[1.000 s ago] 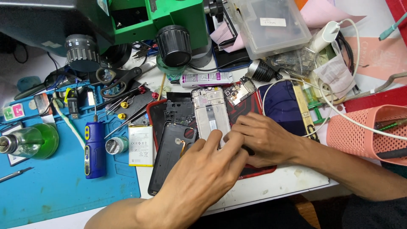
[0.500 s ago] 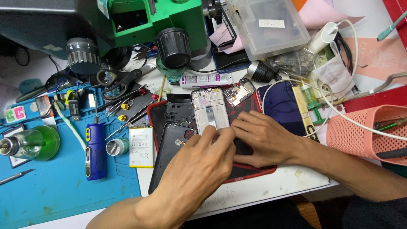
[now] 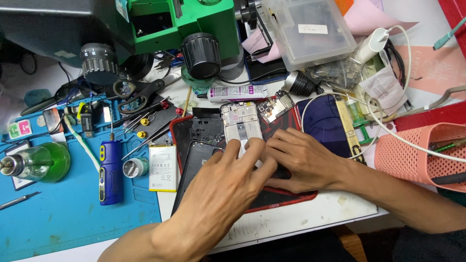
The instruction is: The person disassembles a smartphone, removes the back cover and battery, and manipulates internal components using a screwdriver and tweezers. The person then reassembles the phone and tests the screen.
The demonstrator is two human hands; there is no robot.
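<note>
Cluttered bench: both hands [image 3: 228, 187] [image 3: 303, 157] press phone frame [image 3: 240, 123].

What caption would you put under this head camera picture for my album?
Both hands, left hand and right hand, press on an opened phone frame amid repair tools on a cluttered workbench.

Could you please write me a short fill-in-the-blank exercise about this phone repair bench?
1. Both hands rest on the opened ____ frame.
2. The bottle at the far left holds ____ liquid.
3. The flat battery lies ____ of the blue tool.
4. The mesh basket is coloured ____.

Missing words: phone; green; right; pink
</note>
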